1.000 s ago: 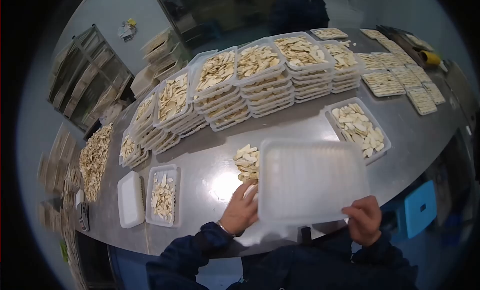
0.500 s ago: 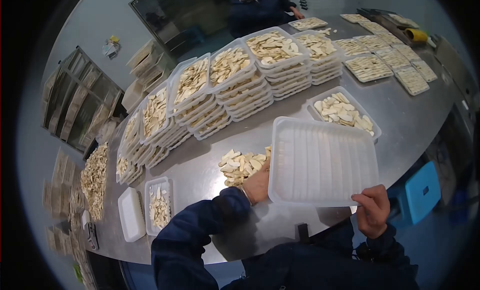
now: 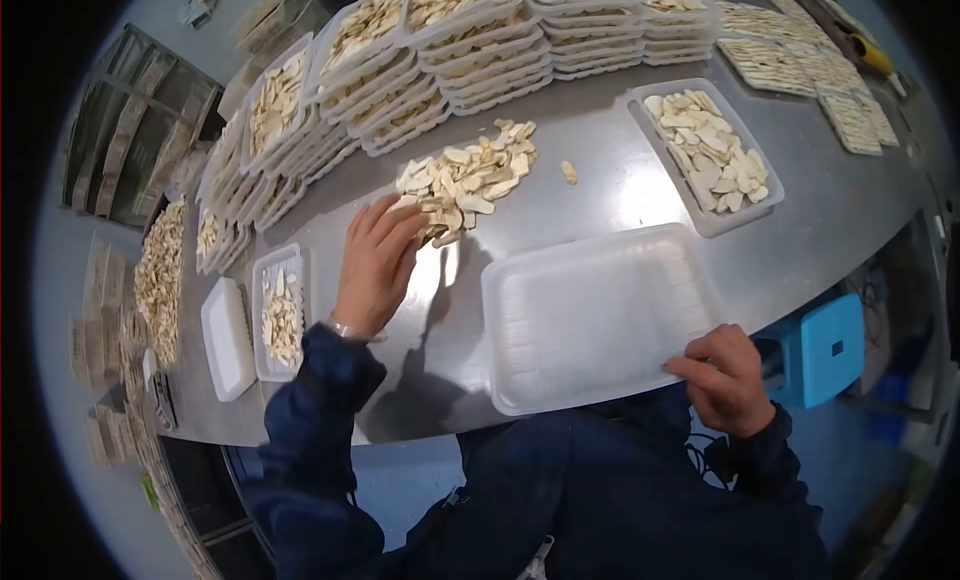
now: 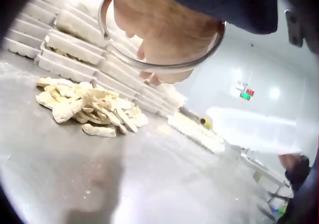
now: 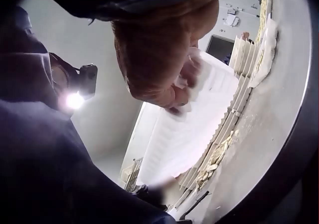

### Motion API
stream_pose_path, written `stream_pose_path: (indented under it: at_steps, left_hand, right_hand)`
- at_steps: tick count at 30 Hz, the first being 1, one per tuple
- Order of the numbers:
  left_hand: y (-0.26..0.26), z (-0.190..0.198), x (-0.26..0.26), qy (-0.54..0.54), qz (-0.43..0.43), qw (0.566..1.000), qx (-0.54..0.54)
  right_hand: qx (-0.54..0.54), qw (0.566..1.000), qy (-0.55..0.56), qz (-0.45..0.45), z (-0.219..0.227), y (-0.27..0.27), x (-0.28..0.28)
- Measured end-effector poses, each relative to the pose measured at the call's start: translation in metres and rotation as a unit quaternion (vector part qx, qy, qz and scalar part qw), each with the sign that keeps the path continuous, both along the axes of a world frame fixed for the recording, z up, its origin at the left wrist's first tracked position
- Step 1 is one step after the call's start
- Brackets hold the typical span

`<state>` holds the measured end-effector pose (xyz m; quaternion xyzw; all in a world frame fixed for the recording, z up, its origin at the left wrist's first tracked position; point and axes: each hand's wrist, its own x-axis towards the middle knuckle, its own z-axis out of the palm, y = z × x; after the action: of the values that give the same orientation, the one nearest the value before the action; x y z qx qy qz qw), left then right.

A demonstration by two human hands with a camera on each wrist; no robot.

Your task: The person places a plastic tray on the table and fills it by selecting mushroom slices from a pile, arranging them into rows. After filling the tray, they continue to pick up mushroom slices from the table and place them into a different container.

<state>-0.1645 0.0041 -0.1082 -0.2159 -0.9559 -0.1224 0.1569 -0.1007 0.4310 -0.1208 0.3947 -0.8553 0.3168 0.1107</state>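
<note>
An empty translucent plastic tray (image 3: pixel 598 315) lies flat at the near edge of the steel table (image 3: pixel 620 195). My right hand (image 3: pixel 722 375) pinches its near right corner; the right wrist view shows my fingers (image 5: pixel 187 79) curled on the tray (image 5: pixel 194 129). My left hand (image 3: pixel 376 265) lies further left with straight fingers reaching into the near edge of a loose pile of pale dried slices (image 3: pixel 465 180). The left wrist view shows the same pile (image 4: pixel 89 107) on the table, ahead of my hand (image 4: pixel 164 30).
A tray filled with slices (image 3: pixel 708 150) stands to the right of the pile. Stacks of filled trays (image 3: pixel 440 40) line the far side. A partly filled tray (image 3: pixel 277 315) and a white lid (image 3: pixel 226 338) sit at the left. A blue stool (image 3: pixel 825 350) stands below the table edge.
The empty tray came down from a raised tilt to lie flat on the table. My left hand let go of it and moved left and forward to the slice pile.
</note>
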Motion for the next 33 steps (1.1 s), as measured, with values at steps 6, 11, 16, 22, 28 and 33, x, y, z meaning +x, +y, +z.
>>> stream_pose_path:
  at_steps: [6, 11, 16, 22, 28, 33]
  left_hand:
    - [0.006, -0.028, 0.138, -0.073, 0.170, 0.968, 0.171]
    - [0.031, -0.061, 0.176, -0.082, 0.228, 0.926, 0.289]
    - [0.036, -0.085, 0.176, -0.035, 0.239, 0.940, 0.242]
    - [0.039, -0.089, 0.171, -0.015, 0.248, 0.941, 0.232]
    - [0.041, -0.088, 0.171, -0.013, 0.260, 0.941, 0.218]
    - [0.039, -0.096, 0.175, 0.039, 0.177, 0.954, 0.238]
  right_hand:
    - [0.056, 0.993, -0.062, 0.087, -0.025, -0.049, -0.015]
    - [0.060, 0.993, -0.063, 0.081, -0.016, -0.073, -0.032]
    - [0.007, 0.992, -0.065, -0.110, -0.041, -0.039, -0.025]
    - [0.030, 0.984, 0.017, -0.176, -0.081, -0.031, -0.016]
    - [0.005, 0.982, 0.011, -0.188, -0.082, -0.032, -0.017]
    - [0.011, 0.978, -0.005, -0.207, -0.080, -0.038, -0.018]
